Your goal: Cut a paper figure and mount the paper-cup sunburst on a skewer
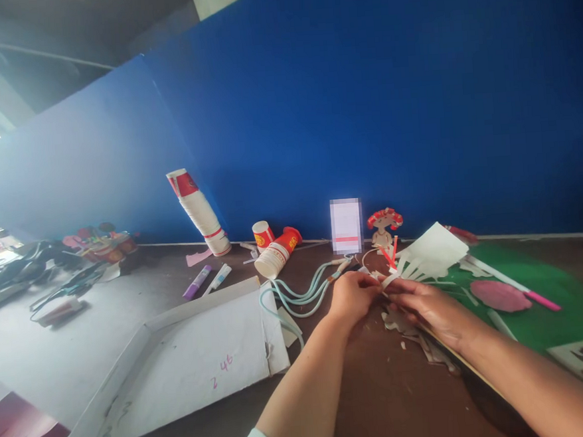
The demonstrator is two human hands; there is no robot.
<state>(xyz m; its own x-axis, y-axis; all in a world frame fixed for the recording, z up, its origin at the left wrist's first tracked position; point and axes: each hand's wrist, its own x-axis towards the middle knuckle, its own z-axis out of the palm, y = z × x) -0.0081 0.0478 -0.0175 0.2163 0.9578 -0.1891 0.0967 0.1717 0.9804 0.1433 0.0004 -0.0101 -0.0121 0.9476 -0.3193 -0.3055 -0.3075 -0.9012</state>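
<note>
My left hand [357, 297] is closed in a pinch low over the brown tabletop. Its fingertips hide what they grip. Close beside it, my right hand [430, 305] is closed too, thumb and fingers together on a curved white paper strip [389, 279]. Just beyond the right hand is a white paper sheet [436, 245] with one edge cut into strips. Narrow red strips [392, 255] stick up behind the hands. A small cut-out figure [384, 225] with a red, curly top stands farther back against the wall.
A shallow white box [196, 358] and pale blue cord [302, 304] lie left. A leaning stack of paper cups [198, 211], fallen red-and-white cups [278, 252] and markers [197, 282] are behind. Right, a green mat [567, 299] bears a pink-capped pen [518, 284] and a pink piece [499, 295].
</note>
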